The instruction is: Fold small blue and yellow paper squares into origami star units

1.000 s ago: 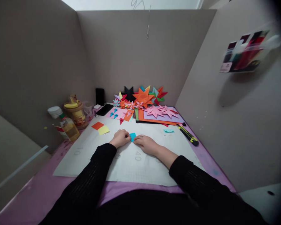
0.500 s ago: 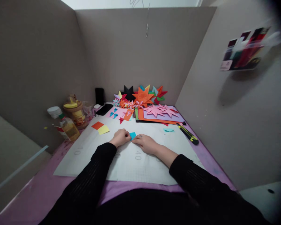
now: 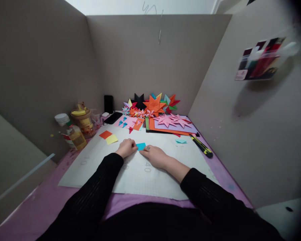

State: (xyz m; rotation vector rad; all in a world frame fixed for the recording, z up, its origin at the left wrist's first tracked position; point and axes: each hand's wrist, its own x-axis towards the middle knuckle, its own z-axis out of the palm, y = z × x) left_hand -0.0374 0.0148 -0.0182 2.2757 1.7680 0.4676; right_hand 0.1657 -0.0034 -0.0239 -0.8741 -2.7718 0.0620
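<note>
A small piece of blue paper (image 3: 141,146) lies on the white mat with printed numbers (image 3: 130,180), between my two hands. My left hand (image 3: 126,148) is closed, its fingertips pinching the paper's left corner. From the right, my right hand (image 3: 155,156) has its fingers pressed together on the paper's lower right edge. Behind my left hand lie an orange paper square (image 3: 105,134) and a yellow paper square (image 3: 112,139), their edges overlapping. A folded turquoise paper (image 3: 181,142) rests on the mat beyond my right hand.
Folded paper stars (image 3: 154,105) stand at the back wall, with pink stars (image 3: 167,120) on stacked coloured sheets. A yellow and black utility knife (image 3: 202,146) lies at the right edge. At the left are a glue bottle (image 3: 76,137), a tub (image 3: 82,122) and a phone (image 3: 113,117).
The blue paper now shows as a wider, flatter shape between my hands. My left hand has shifted slightly left, away from the right one. The whole view has tilted a little.
</note>
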